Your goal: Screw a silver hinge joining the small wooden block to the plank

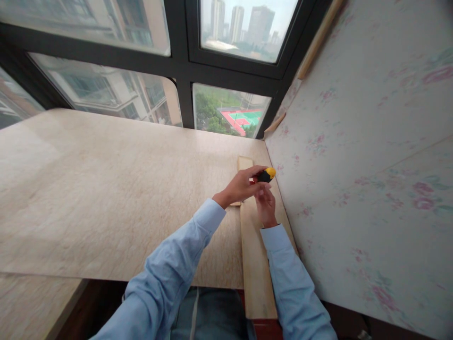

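Note:
My left hand (245,183) is closed around a screwdriver-like tool (266,175) with a black and yellow handle. Its rounded yellow end points right, towards the wall; a bit of red shows by my fingers, and the working end is hidden. Just below, my right hand (265,204) has its fingers bent together close under the handle. Whether they pinch anything there is hidden. Beneath both hands lies a long pale wooden board (257,264), running towards me past the counter's front edge. A shorter wooden piece (245,163) lies at its far end, partly covered by my left hand.
The beige marble-patterned counter (116,198) spreads to the left. A floral-papered wall (361,189) rises close on the right. Dark-framed windows (184,71) stand behind the counter. A wooden strip (320,40) runs up the wall's edge beside the window.

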Tool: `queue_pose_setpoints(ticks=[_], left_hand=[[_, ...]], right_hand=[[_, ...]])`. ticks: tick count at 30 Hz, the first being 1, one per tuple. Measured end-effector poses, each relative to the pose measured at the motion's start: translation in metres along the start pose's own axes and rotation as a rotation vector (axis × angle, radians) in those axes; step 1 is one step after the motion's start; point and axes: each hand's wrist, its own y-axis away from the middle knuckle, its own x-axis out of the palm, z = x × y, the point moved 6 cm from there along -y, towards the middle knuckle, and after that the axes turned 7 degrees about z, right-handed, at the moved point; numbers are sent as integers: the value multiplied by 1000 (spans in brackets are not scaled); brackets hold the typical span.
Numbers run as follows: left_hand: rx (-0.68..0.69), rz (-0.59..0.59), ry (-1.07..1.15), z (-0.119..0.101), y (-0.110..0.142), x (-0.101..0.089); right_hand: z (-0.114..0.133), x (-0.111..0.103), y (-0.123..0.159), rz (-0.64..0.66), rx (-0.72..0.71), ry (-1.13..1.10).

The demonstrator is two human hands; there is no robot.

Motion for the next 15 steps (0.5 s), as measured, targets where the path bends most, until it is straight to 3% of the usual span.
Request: queue_pose_setpoints(ticks=[3,9,12,15], left_hand=[[-42,-74,-58,0,-2,-3],[-156,-190,-404,-6,-7,-6],[-97,-159,-348,-6,-7,-2],[-39,-73,-133,0,-3,2]], right_hand=[[2,-2,-3,-64,-40,-53],[-6,-10,-5,-224,-48,21],[-8,-7,-5,-184,-34,4],[-6,-2,-4,-114,-26,-59]])
